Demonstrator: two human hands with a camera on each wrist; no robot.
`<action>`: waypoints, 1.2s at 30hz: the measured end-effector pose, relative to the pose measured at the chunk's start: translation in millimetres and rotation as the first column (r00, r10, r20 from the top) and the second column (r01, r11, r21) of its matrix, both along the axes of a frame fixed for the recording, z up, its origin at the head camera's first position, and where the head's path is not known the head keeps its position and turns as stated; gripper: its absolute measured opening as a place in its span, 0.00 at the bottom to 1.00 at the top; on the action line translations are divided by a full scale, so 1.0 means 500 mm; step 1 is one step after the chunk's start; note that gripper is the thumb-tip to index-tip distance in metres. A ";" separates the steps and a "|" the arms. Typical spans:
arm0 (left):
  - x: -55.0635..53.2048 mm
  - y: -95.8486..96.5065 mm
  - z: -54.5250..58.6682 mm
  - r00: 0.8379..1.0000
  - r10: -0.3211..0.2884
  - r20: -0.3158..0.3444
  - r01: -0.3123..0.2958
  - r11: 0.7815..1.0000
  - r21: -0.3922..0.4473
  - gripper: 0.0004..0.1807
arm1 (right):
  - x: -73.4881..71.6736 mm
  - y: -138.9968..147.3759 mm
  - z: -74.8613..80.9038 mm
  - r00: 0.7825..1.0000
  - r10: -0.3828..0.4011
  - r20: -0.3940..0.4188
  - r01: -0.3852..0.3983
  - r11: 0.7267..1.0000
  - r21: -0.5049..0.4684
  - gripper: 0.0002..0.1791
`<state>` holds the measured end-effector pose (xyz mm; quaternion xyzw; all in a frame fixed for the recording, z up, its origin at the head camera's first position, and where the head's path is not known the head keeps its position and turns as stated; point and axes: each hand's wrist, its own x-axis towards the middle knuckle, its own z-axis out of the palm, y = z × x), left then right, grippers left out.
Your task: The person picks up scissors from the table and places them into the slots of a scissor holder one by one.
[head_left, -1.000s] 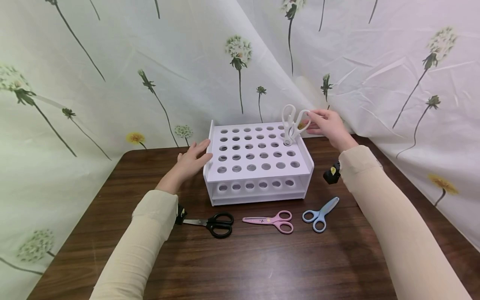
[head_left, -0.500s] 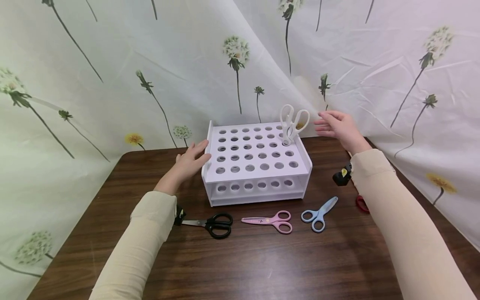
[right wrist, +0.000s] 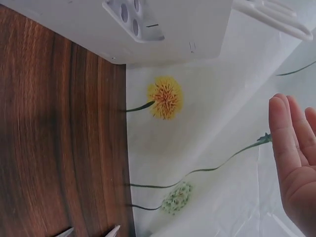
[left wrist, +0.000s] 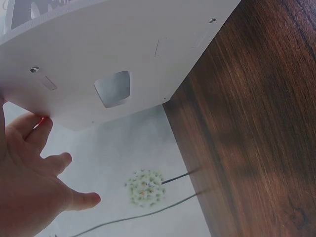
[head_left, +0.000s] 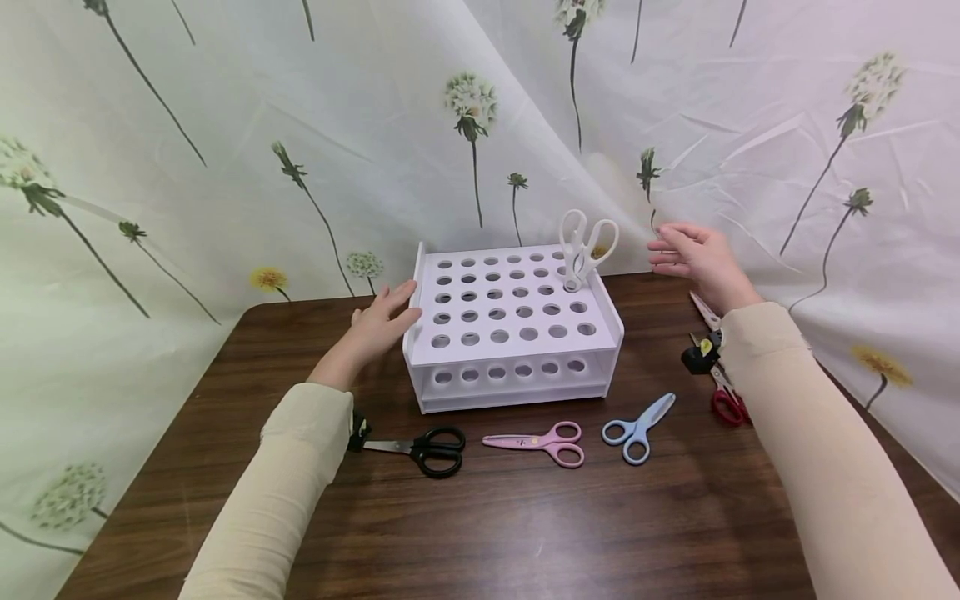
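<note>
A white rack (head_left: 510,333) with rows of round holes stands at the back of the table. White scissors (head_left: 581,254) stand in a hole near its right edge, handles up. My left hand (head_left: 381,323) rests with its fingertips against the rack's left side panel (left wrist: 113,59); its fingers are spread and relaxed. Off to the right of the white scissors, my right hand (head_left: 697,258) is raised in the air with relaxed fingers and nothing in it. The white scissors' handles (right wrist: 279,17) show at the top of the right wrist view, apart from the fingers.
In front of the rack lie black scissors (head_left: 438,452), pink scissors (head_left: 543,442) and light blue scissors (head_left: 637,431). Red-handled scissors (head_left: 726,407) lie at the right, partly under the right sleeve in view. A flower-printed cloth (head_left: 337,125) hangs behind the wooden table (head_left: 480,533).
My right hand has let go of the white scissors and moved away to the right, uncovering the red-handled scissors. My left hand stays at the rack.
</note>
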<state>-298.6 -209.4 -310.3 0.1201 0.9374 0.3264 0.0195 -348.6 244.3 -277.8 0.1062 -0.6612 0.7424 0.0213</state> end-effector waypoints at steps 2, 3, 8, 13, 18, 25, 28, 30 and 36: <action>0.000 -0.001 0.000 1.000 -0.001 -0.001 0.001 1.000 -0.001 0.32 | 0.004 0.005 0.001 1.000 -0.002 -0.006 0.002 1.000 0.005 0.09; 0.000 -0.001 0.000 1.000 -0.002 -0.003 0.002 1.000 -0.001 0.32 | 0.005 0.008 0.002 1.000 0.000 -0.008 0.000 1.000 0.007 0.09; 0.001 -0.002 -0.001 1.000 -0.002 -0.012 0.002 1.000 -0.003 0.32 | 0.013 0.023 0.005 1.000 -0.004 -0.011 0.004 1.000 0.017 0.10; 0.001 -0.003 -0.002 1.000 0.001 -0.015 -0.001 1.000 -0.007 0.32 | 0.014 0.042 0.000 1.000 -0.016 -0.018 0.017 0.999 0.039 0.12; 0.000 -0.003 -0.002 1.000 -0.003 -0.012 0.003 1.000 -0.005 0.32 | 0.018 0.061 -0.008 0.999 -0.025 -0.025 0.026 0.999 0.044 0.14; 0.001 -0.001 -0.003 1.000 -0.001 -0.002 0.001 1.000 -0.008 0.32 | 0.026 0.082 -0.015 0.999 -0.036 -0.028 0.038 0.998 0.053 0.13; 0.002 -0.001 -0.002 1.000 0.000 0.003 0.001 1.000 -0.014 0.32 | 0.030 0.089 -0.016 0.999 -0.048 -0.010 0.049 0.998 0.047 0.13; 0.002 -0.002 -0.003 1.000 0.000 0.001 0.000 1.000 -0.016 0.32 | 0.032 0.094 -0.016 0.998 -0.057 0.003 0.056 0.998 0.033 0.11; 0.000 -0.003 -0.001 1.000 -0.001 -0.004 0.001 1.000 -0.025 0.32 | 0.036 0.110 -0.021 0.998 -0.061 0.006 0.060 0.998 0.015 0.05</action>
